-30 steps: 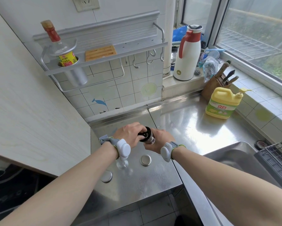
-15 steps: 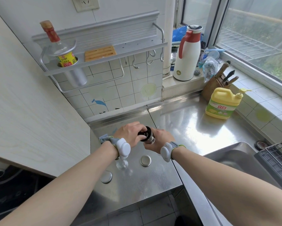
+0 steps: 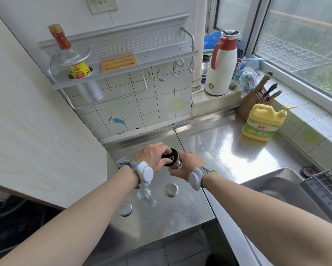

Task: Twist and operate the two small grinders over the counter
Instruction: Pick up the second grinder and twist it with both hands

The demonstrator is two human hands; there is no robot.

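At your 1 o'clock: yellow soap bottle (image 3: 261, 124) on the counter (image 3: 228, 150) | just behind it: knife block (image 3: 254, 101) | 12 o'clock: white jug (image 3: 221, 70) on the sill | 11 o'clock: bottle (image 3: 69, 54) in the wall rack (image 3: 123, 66) | 3 o'clock: sink (image 3: 280, 189)

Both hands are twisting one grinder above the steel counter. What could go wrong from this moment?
1. The second grinder, clear and standing on the counter, sits right under the left hand and its wrist device; a dropped wrist could knock it over.
2. The grinder is held in the air between the left hand and the right hand, so a slip could drop it onto the steel.
3. Two loose metal lids lie near the counter's front edge and could be swept off.
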